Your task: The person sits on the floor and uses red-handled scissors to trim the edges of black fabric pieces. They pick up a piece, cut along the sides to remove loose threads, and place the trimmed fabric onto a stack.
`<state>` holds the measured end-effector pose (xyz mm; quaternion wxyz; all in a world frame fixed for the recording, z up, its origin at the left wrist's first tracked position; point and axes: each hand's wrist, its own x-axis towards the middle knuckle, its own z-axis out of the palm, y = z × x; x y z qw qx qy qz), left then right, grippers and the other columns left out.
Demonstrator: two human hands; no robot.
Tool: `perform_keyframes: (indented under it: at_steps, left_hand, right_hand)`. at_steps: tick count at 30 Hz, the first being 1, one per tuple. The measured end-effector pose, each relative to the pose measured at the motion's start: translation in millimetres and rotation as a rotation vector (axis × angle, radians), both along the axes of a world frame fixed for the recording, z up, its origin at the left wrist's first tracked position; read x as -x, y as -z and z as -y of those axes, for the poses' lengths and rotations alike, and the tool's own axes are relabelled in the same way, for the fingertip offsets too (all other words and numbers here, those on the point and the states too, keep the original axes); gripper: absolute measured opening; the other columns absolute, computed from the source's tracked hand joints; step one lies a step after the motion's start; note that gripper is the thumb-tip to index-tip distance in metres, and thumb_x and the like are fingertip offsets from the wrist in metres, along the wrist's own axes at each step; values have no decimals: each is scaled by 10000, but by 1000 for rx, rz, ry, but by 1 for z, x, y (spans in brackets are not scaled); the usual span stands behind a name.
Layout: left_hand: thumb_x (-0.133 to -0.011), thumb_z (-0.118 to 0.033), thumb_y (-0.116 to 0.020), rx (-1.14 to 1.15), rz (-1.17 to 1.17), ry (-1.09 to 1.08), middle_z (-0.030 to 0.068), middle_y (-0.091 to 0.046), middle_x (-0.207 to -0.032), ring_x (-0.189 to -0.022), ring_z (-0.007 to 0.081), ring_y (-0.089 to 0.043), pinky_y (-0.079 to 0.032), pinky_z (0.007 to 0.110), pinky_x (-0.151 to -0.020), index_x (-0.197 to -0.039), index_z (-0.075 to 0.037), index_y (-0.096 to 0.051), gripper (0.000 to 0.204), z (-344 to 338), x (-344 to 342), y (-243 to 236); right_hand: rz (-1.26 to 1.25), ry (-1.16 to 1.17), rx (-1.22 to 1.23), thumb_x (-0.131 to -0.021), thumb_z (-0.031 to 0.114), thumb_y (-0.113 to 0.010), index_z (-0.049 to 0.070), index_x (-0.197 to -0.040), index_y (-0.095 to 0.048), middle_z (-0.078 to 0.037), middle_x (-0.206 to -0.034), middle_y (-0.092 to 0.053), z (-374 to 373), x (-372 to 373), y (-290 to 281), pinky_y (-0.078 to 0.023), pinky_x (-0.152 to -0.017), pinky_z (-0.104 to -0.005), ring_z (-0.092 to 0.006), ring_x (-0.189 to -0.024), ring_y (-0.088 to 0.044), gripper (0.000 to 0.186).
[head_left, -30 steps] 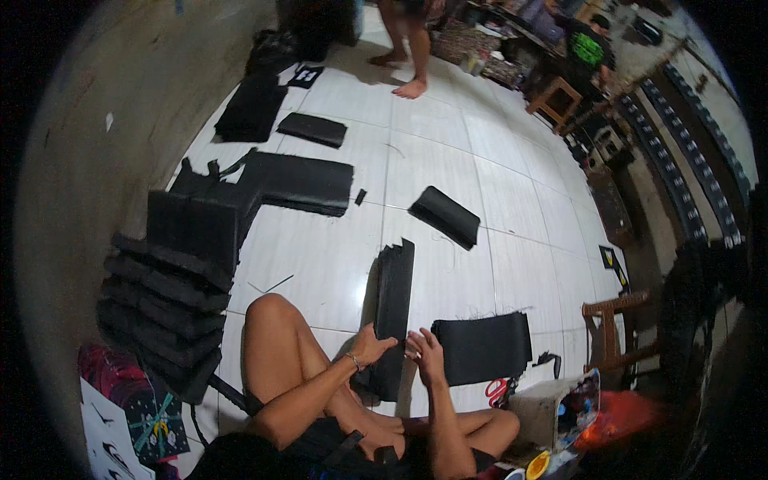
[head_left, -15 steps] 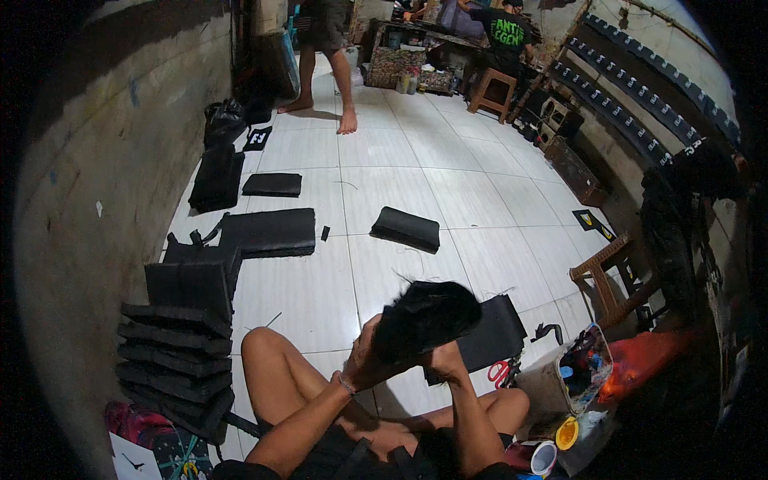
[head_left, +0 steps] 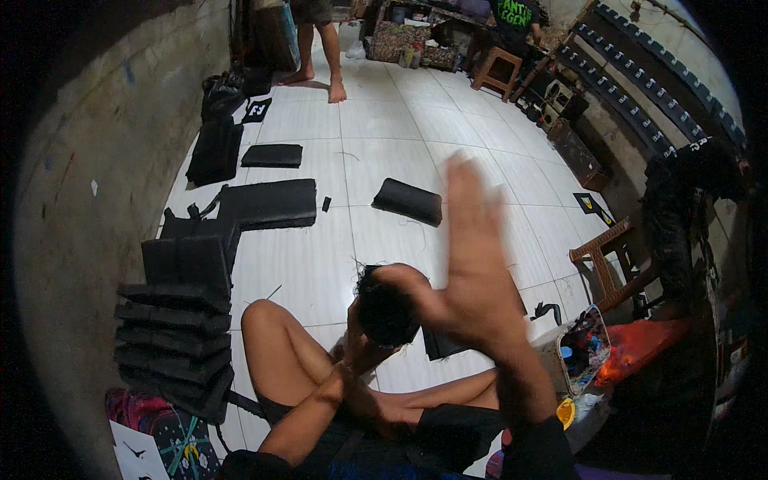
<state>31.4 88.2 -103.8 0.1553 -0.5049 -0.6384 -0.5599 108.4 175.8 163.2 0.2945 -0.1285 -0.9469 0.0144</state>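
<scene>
A rounded black fabric bundle (head_left: 386, 310) with loose threads along its edge is held up in front of my crossed legs. My left hand (head_left: 360, 350) grips it from below and the left side, fingers partly hidden behind it. My right hand (head_left: 478, 292) is raised to the right of the bundle, blurred, with fingers stretched upward and the thumb passing in front of the black material. Nothing shows in this right hand. Behind my right wrist, a flat black piece (head_left: 444, 346) on the floor is mostly covered.
Stacked black padded pieces (head_left: 172, 332) line the left wall. More flat pieces (head_left: 272, 202) and a folded black piece (head_left: 408, 201) lie on the tiles. To my right stand a bucket (head_left: 552, 352) and a wooden stool (head_left: 600, 260). People are at the far end.
My right hand has left the underside of the bundle and swung up, opening its fingers. The bundle has shifted left and turned in my left hand. The view has tilted down.
</scene>
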Motion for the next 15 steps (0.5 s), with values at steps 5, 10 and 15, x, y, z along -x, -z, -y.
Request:
perform_keyframes:
  at_steps: [5, 10, 15]
  left_hand:
    - [-610, -324, -892, 98, 354, 237, 167, -552, -1107, -1038, 328, -560, -469, 424, -893, -1219, -16, -461, 807, -20, -21, 28]
    - [-611, -344, -881, 147, 321, 132, 151, -590, -1020, -988, 308, -583, -475, 412, -869, -1135, -23, -526, 709, 9, 2, 28]
    - [-612, -363, -870, 247, 164, 76, 136, -628, -934, -938, 289, -607, -481, 399, -846, -1051, -31, -591, 617, -24, -21, 22]
  right_hand:
    - [581, 36, 252, -861, 717, -444, -141, -1444, -128, -350, -1474, -261, -32, 13, 105, -153, -1152, -560, -424, -1401, -271, 1084]
    - [114, -72, 88, -864, 602, -565, -159, -1424, -154, -361, -1412, -341, -16, 24, 16, -150, -1123, -614, -457, -1358, -321, 1031]
    - [280, -31, 112, -766, 350, -773, 45, -1490, -179, -318, -1318, -449, -18, 17, 127, -485, -917, -473, -470, -1117, -539, 985]
